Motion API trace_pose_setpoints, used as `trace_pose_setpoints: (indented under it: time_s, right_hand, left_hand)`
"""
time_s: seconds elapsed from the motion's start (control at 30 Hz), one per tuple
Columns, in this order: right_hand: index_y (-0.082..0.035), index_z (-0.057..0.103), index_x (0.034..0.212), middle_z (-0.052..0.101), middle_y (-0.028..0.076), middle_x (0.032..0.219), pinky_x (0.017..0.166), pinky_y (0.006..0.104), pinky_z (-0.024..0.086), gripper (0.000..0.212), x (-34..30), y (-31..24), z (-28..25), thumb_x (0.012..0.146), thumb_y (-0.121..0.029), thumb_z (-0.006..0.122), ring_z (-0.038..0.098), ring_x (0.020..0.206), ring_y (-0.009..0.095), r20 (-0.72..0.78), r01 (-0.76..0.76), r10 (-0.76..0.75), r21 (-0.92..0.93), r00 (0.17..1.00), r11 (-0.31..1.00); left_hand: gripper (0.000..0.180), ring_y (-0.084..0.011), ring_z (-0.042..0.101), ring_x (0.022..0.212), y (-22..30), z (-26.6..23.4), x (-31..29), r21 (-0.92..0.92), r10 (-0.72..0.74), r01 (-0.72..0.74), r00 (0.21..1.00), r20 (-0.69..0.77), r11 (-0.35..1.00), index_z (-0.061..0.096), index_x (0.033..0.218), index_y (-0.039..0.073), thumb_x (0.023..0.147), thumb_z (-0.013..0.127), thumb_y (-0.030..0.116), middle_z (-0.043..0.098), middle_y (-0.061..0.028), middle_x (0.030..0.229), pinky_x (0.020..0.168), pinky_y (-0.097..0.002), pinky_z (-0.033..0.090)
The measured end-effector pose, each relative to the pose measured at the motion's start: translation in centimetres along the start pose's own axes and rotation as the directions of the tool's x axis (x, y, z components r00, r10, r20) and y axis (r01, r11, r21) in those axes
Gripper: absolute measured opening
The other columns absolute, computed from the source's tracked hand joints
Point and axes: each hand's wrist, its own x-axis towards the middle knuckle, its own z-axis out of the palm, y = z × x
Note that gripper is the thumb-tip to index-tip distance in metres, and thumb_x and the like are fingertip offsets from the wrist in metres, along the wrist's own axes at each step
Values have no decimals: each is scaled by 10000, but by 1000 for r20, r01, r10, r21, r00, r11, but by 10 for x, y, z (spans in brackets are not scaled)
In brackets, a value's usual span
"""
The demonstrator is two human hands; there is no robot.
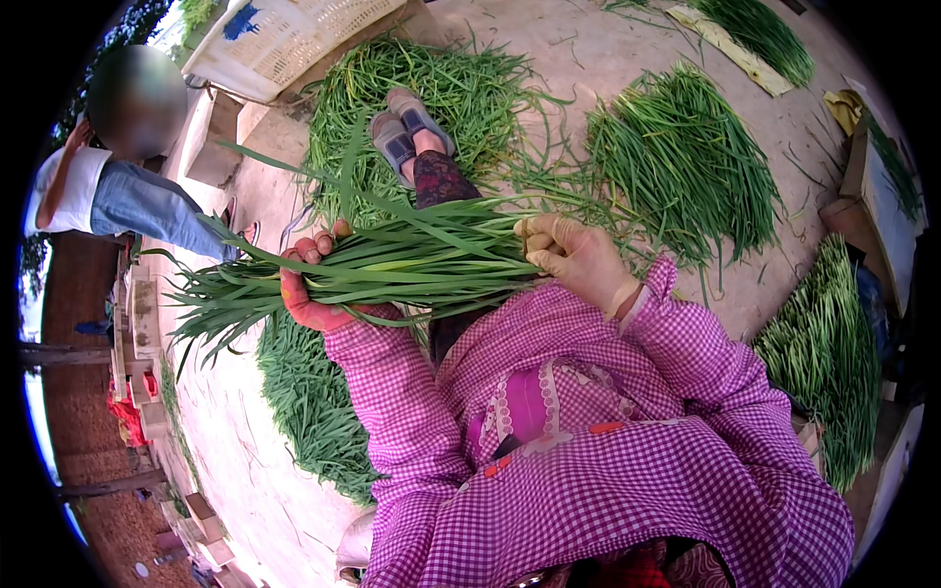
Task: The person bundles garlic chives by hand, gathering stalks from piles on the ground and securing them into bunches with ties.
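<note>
A long bundle of green leafy stalks (392,260) lies crosswise in front of me, its leaf tips fanning out to the left. My left hand (309,284), in a red glove, grips the bundle from below near its middle. My right hand (578,257), in a pale yellowish glove, is closed on the bundle's right end. Both sleeves are pink checked cloth. My legs stretch ahead, with grey sandals (407,127) resting on a heap of the same greens (431,98).
More piles of green stalks lie on the concrete floor: one to the right (686,157), one at the far right (828,353), one at lower left (314,412). A white plastic crate (284,39) stands at top left. Another person (127,196) sits at the left.
</note>
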Motion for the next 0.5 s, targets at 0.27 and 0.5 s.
trace_pose_setpoints:
  time_s: [0.27,0.5]
  right_hand:
    - [-163,609,927,548,-24,757,668,332,487,159,13,-34,16,770,-186,601,574,753,169,99,387,-687,-878,720,280]
    - [-82,628,915,612,39,876,716,294,494,123,20,-35,13,794,-96,606,592,795,174,-3,487,-553,-470,833,736]
  left_hand:
    - [161,-228,553,850,-7,-1,-1,-32,-32,34,999,44,999,553,897,71,914,497,221,568,-65,815,954,-490,407]
    - [198,-212,559,858,-8,-4,1,-9,-43,44,997,71,999,581,910,73,914,516,259,583,-51,825,898,-475,414]
